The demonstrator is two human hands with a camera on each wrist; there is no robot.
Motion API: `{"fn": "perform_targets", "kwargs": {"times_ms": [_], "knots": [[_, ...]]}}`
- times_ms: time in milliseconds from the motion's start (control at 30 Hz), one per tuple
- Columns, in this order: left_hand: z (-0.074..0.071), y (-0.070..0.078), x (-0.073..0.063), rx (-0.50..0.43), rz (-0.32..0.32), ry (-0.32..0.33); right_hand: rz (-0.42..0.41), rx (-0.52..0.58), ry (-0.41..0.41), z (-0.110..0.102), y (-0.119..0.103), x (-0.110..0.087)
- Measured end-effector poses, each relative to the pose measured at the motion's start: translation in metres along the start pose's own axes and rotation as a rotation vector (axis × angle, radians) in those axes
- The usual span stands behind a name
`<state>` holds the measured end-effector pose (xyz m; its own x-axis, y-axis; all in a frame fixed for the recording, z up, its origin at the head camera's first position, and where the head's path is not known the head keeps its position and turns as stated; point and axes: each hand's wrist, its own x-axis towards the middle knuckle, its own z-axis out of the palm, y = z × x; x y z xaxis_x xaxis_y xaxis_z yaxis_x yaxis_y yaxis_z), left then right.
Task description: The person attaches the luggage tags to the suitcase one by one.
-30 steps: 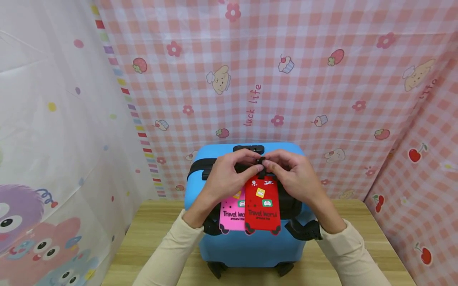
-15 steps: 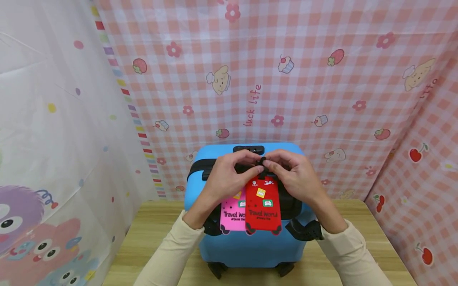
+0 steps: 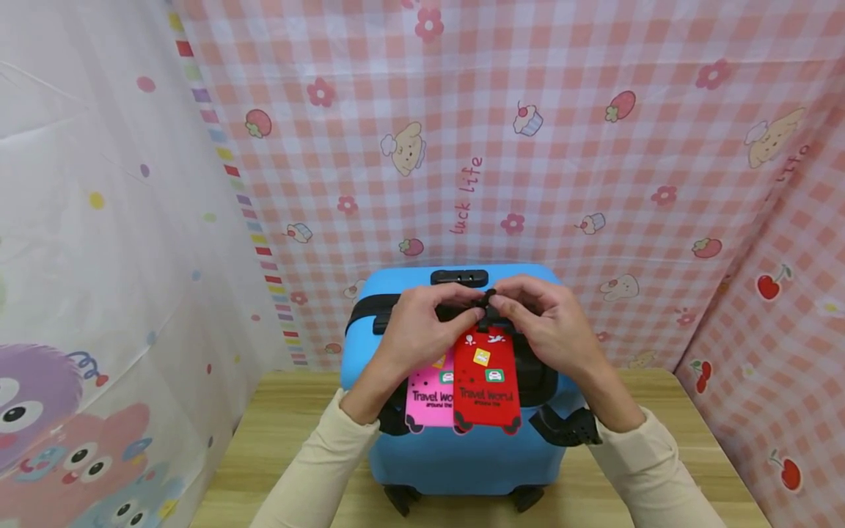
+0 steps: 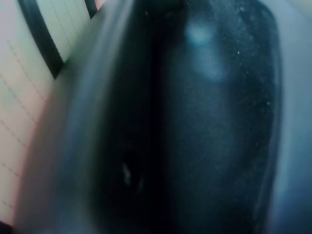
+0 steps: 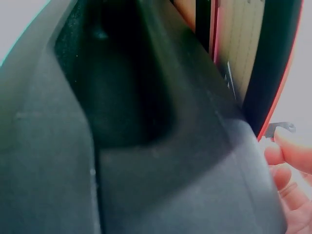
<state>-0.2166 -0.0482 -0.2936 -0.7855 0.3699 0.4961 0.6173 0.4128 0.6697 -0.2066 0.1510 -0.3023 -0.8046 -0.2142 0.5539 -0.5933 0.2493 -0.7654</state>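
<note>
A blue suitcase (image 3: 465,462) lies with its black carry handle facing up toward me. In front of that handle hang a red luggage tag (image 3: 487,381) and, partly behind it, a pink luggage tag (image 3: 428,400), both printed "Travel World". My left hand (image 3: 422,323) pinches the red tag's black strap (image 3: 488,299) from the left, thumb and index finger close together. From the right, my right hand (image 3: 551,323) pinches the strap's end, seen also as a dark tip (image 5: 282,128) in the right wrist view. Close-up black plastic (image 4: 209,126) fills most of the left wrist view.
A combination lock (image 3: 458,278) sits near the suitcase's far edge. A black strap (image 3: 376,304) crosses the case. The wooden table (image 3: 264,433) carries it, with wheels (image 3: 399,499) toward me. Patterned curtains (image 3: 462,132) stand behind and at both sides.
My right fingers have shifted slightly right with the strap end, which now tilts to the right. The left hand and both tags have barely moved.
</note>
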Motion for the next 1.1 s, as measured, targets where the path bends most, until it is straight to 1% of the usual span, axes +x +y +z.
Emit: {"fn": "perform_targets", "kwargs": {"times_ms": [200,367,567,833,967,1100], "knots": [[0.0004,-0.0004,0.0003,0.029,-0.005,-0.004,-0.013,0.023,0.012,-0.0010,0.0009,-0.0006],[0.0007,0.0000,0.0006,0.054,-0.007,-0.008,-0.013,0.012,0.011,-0.0012,0.0008,-0.0009],[0.0014,0.0000,0.0001,0.071,-0.014,-0.006,-0.034,0.005,0.017,-0.0012,0.0015,-0.0011],[0.0018,0.0013,0.0020,0.100,-0.023,-0.008,-0.045,0.054,0.028,-0.0030,0.0025,-0.0016],[0.0013,0.0023,0.0018,0.135,-0.043,-0.025,-0.078,0.084,0.026,-0.0032,0.0030,-0.0020],[0.0003,0.0028,0.0013,0.149,-0.044,-0.041,-0.103,0.109,0.020,-0.0031,0.0028,-0.0025]]}}
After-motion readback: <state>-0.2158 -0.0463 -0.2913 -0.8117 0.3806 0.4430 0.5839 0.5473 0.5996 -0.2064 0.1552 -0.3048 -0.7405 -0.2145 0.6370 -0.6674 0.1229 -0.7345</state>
